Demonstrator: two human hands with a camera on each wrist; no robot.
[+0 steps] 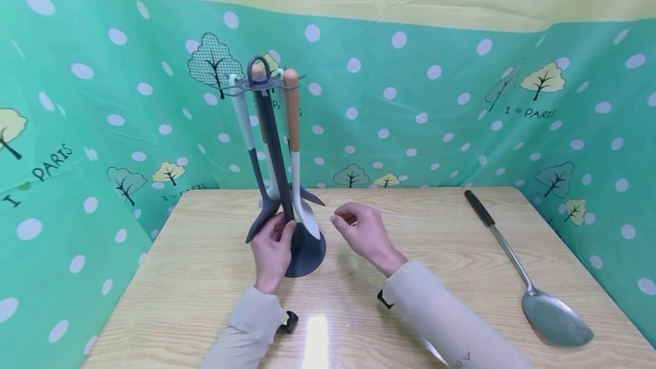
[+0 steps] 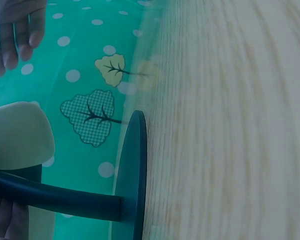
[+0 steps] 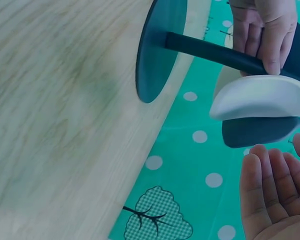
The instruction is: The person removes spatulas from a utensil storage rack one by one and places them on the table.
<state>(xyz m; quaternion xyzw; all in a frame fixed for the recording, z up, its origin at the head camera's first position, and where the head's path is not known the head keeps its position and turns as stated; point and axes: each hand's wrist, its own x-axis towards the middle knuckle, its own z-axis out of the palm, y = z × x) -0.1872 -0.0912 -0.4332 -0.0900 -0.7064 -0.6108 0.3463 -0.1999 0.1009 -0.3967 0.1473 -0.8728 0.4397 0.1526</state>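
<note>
A dark utensil stand (image 1: 273, 147) with a round base (image 1: 306, 255) rises left of the table's middle. My left hand (image 1: 271, 252) holds its pole low down, thumb and fingers around it; the right wrist view shows this grip on the pole (image 3: 215, 52). Several utensils hang from the top ring, among them a brown-handled white one (image 1: 292, 113) and a pale-handled dark one (image 1: 243, 113). My right hand (image 1: 366, 232) hovers just right of the stand, fingers loosely bent, holding nothing. In the right wrist view, its fingertips lie near a dark utensil head (image 3: 260, 132).
A metal wok spatula (image 1: 556, 318) with a black handle lies along the right side of the wooden table (image 1: 435, 232). A shiny metal edge (image 1: 434, 352) peeks out under my right sleeve. A green dotted curtain (image 1: 410, 101) encloses the back and sides.
</note>
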